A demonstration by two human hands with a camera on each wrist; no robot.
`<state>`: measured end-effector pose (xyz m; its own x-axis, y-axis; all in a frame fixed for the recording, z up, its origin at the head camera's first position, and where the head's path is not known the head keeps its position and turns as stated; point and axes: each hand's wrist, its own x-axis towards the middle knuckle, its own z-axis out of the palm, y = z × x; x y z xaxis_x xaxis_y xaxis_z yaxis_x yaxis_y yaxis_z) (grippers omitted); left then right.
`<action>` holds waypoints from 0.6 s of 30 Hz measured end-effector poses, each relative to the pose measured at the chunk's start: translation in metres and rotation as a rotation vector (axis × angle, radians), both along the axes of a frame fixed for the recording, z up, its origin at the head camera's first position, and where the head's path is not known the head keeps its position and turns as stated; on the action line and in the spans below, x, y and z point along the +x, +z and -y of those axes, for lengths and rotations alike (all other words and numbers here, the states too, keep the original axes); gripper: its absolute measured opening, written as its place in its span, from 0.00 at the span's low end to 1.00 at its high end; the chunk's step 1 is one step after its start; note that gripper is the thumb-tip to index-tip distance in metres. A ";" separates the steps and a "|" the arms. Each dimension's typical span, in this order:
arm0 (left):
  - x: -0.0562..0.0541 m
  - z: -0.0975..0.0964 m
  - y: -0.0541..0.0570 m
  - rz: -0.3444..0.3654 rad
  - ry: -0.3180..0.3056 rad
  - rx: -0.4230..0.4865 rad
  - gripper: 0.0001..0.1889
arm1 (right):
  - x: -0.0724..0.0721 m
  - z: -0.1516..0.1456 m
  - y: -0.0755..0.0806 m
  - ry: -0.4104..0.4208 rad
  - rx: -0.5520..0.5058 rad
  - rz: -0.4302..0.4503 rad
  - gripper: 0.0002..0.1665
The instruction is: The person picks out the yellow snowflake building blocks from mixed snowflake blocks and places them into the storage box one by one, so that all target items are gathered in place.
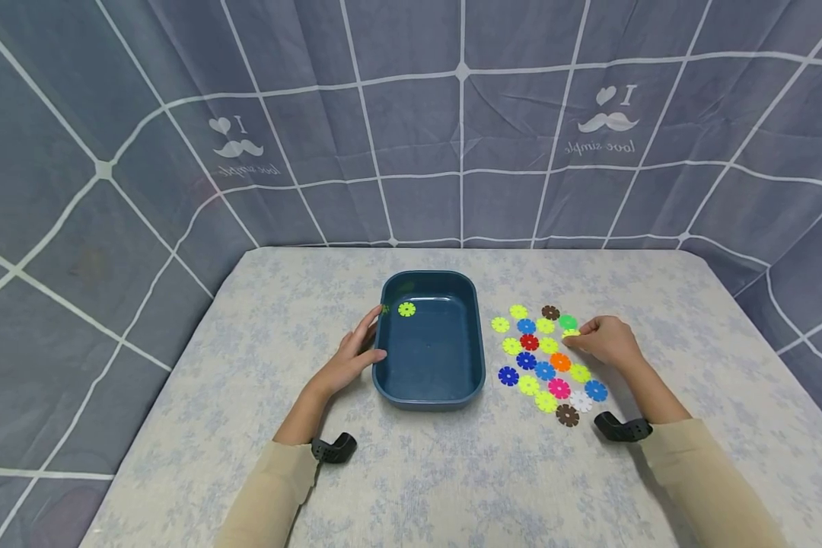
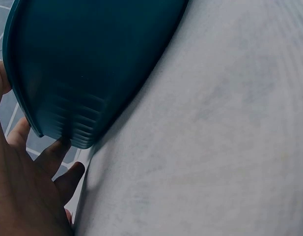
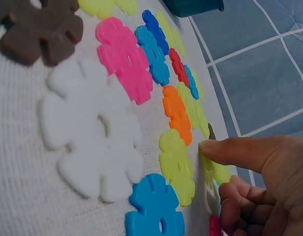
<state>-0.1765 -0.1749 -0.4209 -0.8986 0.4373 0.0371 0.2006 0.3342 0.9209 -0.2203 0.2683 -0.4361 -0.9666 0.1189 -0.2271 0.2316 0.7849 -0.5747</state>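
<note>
A dark blue plastic bin (image 1: 428, 373) stands on the table, with one yellow-green notched building disc (image 1: 407, 309) inside near its far left. My left hand (image 1: 348, 361) holds the bin's left side, thumb at the rim and fingers against the outer wall (image 2: 68, 103). To the right of the bin lie several flat flower-shaped discs, among them a red disc (image 1: 530, 342), an orange disc (image 1: 560, 362), a pink disc (image 3: 124, 59) and a white disc (image 3: 95, 130). At their right edge my right hand (image 1: 610, 340) pinches a yellow-green disc (image 3: 216, 169) between thumb and fingers.
The table (image 1: 281, 304) wears a pale floral cloth. Grey-blue curtains (image 1: 418, 129) with white grid lines hang behind it and along both sides. Black wrist cameras (image 1: 334, 448) sit on both wrists. A brown disc (image 1: 567, 415) lies nearest the front.
</note>
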 end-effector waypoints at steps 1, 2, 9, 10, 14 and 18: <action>0.000 0.000 0.000 -0.001 0.000 -0.001 0.38 | 0.000 0.000 0.000 -0.002 -0.006 -0.003 0.25; 0.000 0.000 0.001 -0.002 0.001 0.000 0.38 | 0.001 0.000 0.000 -0.002 -0.012 -0.008 0.24; 0.001 -0.001 0.001 -0.001 0.003 0.003 0.38 | 0.005 -0.001 -0.002 0.055 -0.055 -0.072 0.21; 0.001 -0.001 0.001 -0.002 0.002 0.003 0.38 | 0.006 -0.001 -0.003 0.064 -0.057 -0.082 0.20; 0.001 0.000 0.000 -0.003 -0.001 0.005 0.38 | 0.006 -0.001 -0.003 0.087 -0.059 -0.105 0.19; 0.001 -0.001 0.000 -0.002 0.001 0.008 0.38 | 0.006 -0.001 -0.004 0.090 -0.070 -0.105 0.19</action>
<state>-0.1752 -0.1744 -0.4212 -0.8987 0.4365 0.0425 0.2025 0.3271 0.9230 -0.2142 0.2691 -0.4397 -0.9916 0.0179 -0.1285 0.0974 0.7571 -0.6460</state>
